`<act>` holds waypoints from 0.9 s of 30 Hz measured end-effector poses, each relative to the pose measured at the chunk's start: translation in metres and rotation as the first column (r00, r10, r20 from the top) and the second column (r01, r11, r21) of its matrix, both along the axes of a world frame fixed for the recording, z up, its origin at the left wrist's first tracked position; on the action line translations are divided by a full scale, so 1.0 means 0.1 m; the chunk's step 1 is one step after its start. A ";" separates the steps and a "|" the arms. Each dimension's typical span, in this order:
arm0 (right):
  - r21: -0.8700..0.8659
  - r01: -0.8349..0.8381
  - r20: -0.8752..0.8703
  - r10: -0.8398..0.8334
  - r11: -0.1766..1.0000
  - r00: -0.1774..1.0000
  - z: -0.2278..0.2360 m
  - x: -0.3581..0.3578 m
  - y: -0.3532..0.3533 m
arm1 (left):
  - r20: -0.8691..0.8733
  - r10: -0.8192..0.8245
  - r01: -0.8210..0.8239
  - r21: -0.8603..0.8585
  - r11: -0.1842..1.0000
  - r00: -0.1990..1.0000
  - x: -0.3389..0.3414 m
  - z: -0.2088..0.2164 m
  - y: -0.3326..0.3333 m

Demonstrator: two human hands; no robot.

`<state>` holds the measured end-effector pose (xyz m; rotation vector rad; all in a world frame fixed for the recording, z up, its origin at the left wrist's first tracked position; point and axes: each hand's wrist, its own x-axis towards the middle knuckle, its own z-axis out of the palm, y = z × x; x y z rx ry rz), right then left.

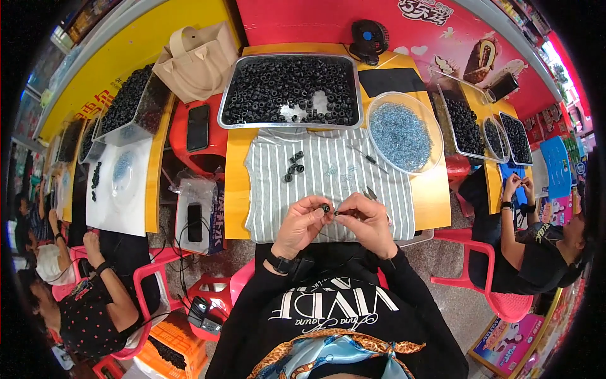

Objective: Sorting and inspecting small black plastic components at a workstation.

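Grey-and-white striped cloth (325, 197), black rings (300, 168)

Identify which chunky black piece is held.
The piece pinched by the left hand; others nearby lie on striped cloth or in a metal tray.

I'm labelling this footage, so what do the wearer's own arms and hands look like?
Both long sleeves are black. The left hand and right hand are gloveless, with a black wristband, possibly a watch, on the left.

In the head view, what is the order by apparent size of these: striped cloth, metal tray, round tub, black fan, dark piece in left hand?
1. Striped cloth
2. Metal tray
3. Round tub
4. Black fan
5. Dark piece in the left hand, clearly smallest
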<state>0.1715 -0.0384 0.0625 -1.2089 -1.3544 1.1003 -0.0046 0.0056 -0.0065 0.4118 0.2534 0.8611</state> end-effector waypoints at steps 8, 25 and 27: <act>0.164 0.066 0.096 -0.082 0.984 0.992 0.09 -0.17 0.03 | -0.065 0.034 -0.033 0.018 0.999 0.997 0.02 0.02 -0.02; 0.185 0.034 0.252 -0.081 0.982 0.964 0.03 -0.13 0.00 | -0.121 0.058 -0.048 0.090 0.995 0.991 0.03 -0.03 -0.03; 0.173 0.043 0.183 -0.075 0.984 0.980 0.06 -0.14 0.00 | -0.132 0.060 -0.048 0.090 0.995 0.990 0.02 -0.02 -0.03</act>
